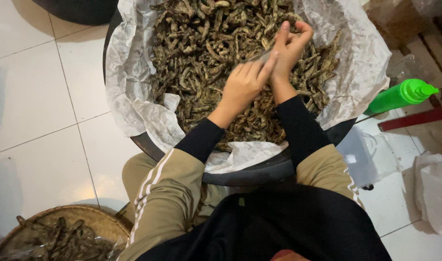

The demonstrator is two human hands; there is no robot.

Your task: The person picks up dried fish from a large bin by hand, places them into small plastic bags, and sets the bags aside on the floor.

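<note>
Both hands meet over a dark basin (259, 175) lined with crumpled white paper (129, 72) and heaped with dried brown pods (206, 43). The left hand (242, 87) and right hand (291, 46) pinch a thin clear strip (260, 55) between fingertips, each grip narrow. A green bottle (399, 95) lies on the tiled floor (32, 96) right, a woven basket (93, 217) lower left.
</note>
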